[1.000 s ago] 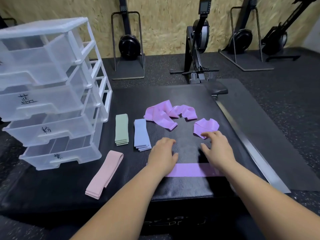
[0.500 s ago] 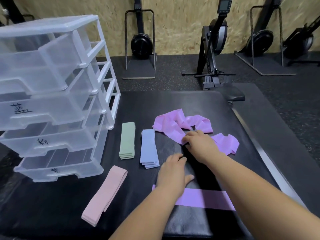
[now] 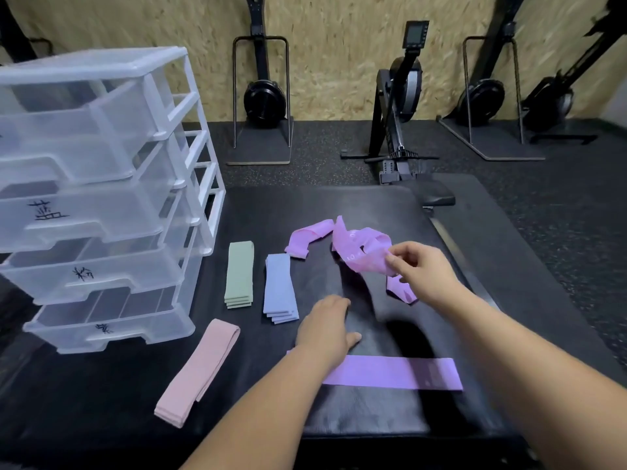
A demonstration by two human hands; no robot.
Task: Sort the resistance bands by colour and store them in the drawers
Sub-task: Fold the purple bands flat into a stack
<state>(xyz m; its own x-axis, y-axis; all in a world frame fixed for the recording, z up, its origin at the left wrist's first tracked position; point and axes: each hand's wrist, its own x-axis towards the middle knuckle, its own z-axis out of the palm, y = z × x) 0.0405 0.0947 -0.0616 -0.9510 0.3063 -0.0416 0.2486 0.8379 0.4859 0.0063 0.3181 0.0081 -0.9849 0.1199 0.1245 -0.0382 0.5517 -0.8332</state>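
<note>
Crumpled purple band (image 3: 363,254), centre right of the frame, is pinched in your right hand (image 3: 420,269); your left hand (image 3: 325,329) rests flat, holding nothing, on the surface (image 3: 356,205) at lower centre.

Right hand (image 3: 419,269) has lifted a crumpled purple band (image 3: 364,251)

1. We are in a gym: a rowing machine (image 3: 398,106) with its monitor stands ahead, and upright rowers (image 3: 264,100) line the chipboard wall (image 3: 339,45).
2. We see speckled black rubber flooring (image 3: 559,205) throughout.
3. We work at a black padded box (image 3: 356,205) strewn with resistance bands (image 3: 390,373).
</note>
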